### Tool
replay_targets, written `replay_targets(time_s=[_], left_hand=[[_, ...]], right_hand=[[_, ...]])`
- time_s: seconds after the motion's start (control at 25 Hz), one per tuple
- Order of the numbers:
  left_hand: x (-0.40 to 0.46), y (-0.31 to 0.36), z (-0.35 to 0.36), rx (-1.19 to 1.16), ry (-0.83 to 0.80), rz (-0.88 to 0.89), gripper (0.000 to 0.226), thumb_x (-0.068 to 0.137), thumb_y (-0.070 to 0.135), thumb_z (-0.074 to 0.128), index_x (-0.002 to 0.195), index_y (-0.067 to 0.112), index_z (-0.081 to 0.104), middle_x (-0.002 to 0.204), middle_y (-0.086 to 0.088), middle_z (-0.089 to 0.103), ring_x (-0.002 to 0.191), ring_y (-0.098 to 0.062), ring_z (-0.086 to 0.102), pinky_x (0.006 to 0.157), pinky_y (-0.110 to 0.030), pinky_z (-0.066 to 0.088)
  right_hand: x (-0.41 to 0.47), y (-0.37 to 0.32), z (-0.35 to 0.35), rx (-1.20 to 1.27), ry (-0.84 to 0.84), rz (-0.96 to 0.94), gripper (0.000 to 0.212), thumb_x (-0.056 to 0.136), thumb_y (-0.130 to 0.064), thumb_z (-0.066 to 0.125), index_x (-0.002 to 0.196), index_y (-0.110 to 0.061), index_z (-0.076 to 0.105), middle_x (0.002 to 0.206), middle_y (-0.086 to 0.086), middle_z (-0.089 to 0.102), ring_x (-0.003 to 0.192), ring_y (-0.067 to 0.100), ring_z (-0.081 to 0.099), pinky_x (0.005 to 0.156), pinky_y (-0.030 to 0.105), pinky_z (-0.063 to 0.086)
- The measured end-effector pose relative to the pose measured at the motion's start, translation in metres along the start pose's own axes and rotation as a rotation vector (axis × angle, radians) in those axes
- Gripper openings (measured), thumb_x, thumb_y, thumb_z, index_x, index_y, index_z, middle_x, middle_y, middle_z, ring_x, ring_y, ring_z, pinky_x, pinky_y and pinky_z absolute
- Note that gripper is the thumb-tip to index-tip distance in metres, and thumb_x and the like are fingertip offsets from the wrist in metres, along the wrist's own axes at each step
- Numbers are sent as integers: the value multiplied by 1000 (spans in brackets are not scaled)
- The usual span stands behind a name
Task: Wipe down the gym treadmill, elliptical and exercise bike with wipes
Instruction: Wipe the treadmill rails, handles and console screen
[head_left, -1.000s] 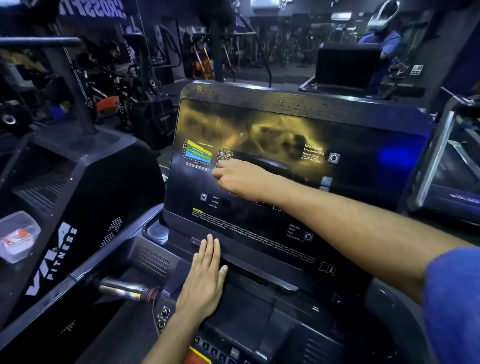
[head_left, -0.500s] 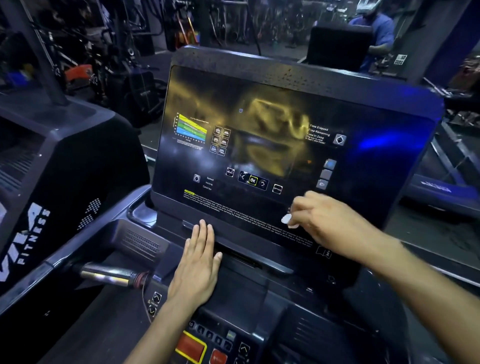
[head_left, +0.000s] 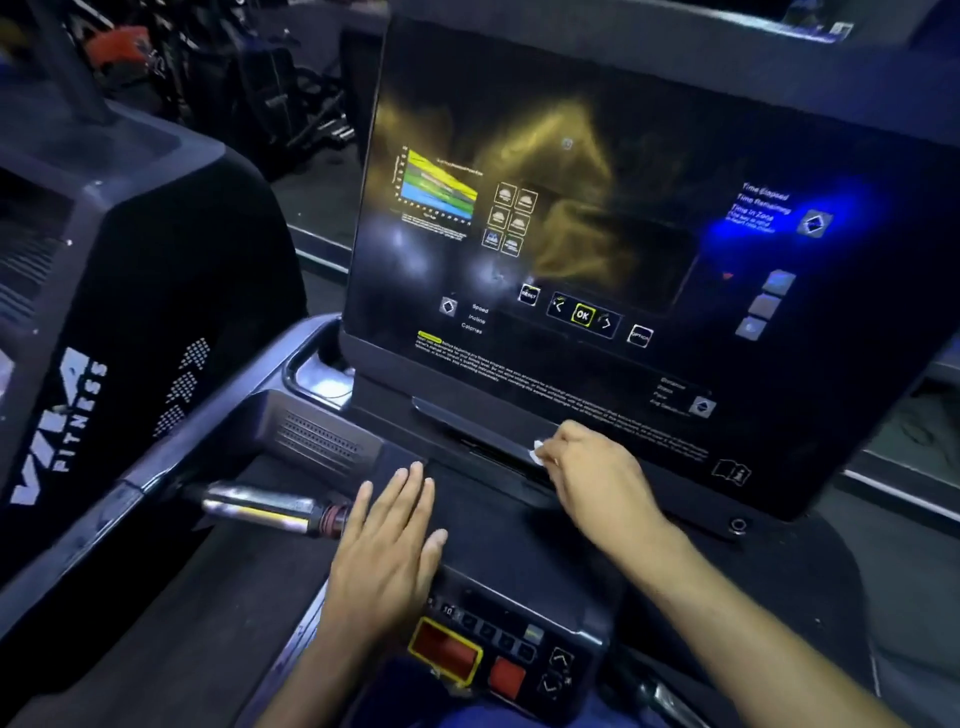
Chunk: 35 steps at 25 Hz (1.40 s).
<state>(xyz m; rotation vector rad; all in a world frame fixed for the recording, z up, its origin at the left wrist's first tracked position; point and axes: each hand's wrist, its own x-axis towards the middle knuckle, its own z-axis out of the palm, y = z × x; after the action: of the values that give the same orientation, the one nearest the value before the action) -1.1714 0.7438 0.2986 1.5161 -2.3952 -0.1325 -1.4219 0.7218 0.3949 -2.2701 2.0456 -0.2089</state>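
The treadmill console (head_left: 649, 171) fills the middle of the head view, a dark glossy panel with printed icons and an OK button. My right hand (head_left: 597, 473) pinches a small white wipe (head_left: 536, 451) against the ledge under the panel's lower edge. Only a corner of the wipe shows past my fingers. My left hand (head_left: 387, 551) lies flat, fingers straight, on the dark shelf below the panel, just left of the right hand.
A chrome handgrip (head_left: 260, 509) sticks out left of my left hand. Red stop buttons (head_left: 447, 652) sit on the control block in front. A black Via Fitness machine (head_left: 104, 322) stands close on the left. Other gym gear crowds the dark background.
My right hand has swept with the wipe from the upper left of the panel down and across to its bottom ledge. The left hand stays flat, a little lower on the shelf.
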Motion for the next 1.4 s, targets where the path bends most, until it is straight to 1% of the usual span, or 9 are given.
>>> replay_targets(time_s=[0.12,0.36,0.48,0.6,0.72,0.8,0.96,1.08,1.4], left_hand=[[1,-1,-2,-7,11,16,55,104,38,30,145,9,54,159,-5,42,147,-20,39,123,-48,20],[-1,0,-6,-21,-18,8,56,106,37,25,149,10,50,160,-3,39,149,-18,35,124,-47,19],[-2,4,-9,-7,-23,11,57,107,38,22,150,11,48,161,-2,37,151,-17,31,124,-46,17],[-3,3,-10,7,-35,12,56,107,38,23,152,12,45,163,-1,33,153,-15,26,125,-45,15],[-4,4,-10,26,-51,3,57,107,40,21,154,13,42,165,0,29,155,-14,20,126,-42,9],[-3,5,-10,47,-65,9,59,107,42,18,154,13,41,165,0,27,155,-14,16,126,-42,5],[-2,2,-10,50,-96,32,61,107,45,16,155,15,40,166,3,24,156,-12,10,127,-46,1],[-2,1,-11,54,-94,48,60,107,44,17,154,15,42,165,3,25,156,-12,12,126,-45,3],[-4,1,-12,64,-96,46,64,108,46,11,154,15,42,166,2,25,156,-13,13,125,-45,9]], right_hand=[[39,-52,-6,-40,-41,-96,18,88,-2,58,97,-15,67,101,4,57,94,29,64,67,39,52],[76,-104,-4,-45,-5,-90,23,96,-5,54,116,-9,65,119,9,56,110,28,59,71,37,49],[49,-86,-3,-52,36,-68,25,93,-2,53,116,-6,62,119,10,58,111,28,58,80,36,52],[7,-42,0,14,126,5,18,87,-2,59,102,-10,66,105,6,59,98,26,59,73,38,53],[-46,19,10,66,170,110,20,93,-9,51,102,-16,68,97,-1,55,93,23,56,70,39,52],[-79,50,11,88,277,196,12,95,-15,64,102,-20,72,90,-7,53,86,18,55,64,38,55],[-118,82,9,150,541,259,11,95,-12,66,102,-12,74,88,-2,58,81,21,56,62,38,56],[-131,94,6,201,696,436,9,94,-11,68,101,-10,74,90,-1,59,82,20,57,62,37,54],[-84,42,27,354,607,444,7,92,-14,71,98,-15,73,92,-7,60,78,14,61,68,32,54]])
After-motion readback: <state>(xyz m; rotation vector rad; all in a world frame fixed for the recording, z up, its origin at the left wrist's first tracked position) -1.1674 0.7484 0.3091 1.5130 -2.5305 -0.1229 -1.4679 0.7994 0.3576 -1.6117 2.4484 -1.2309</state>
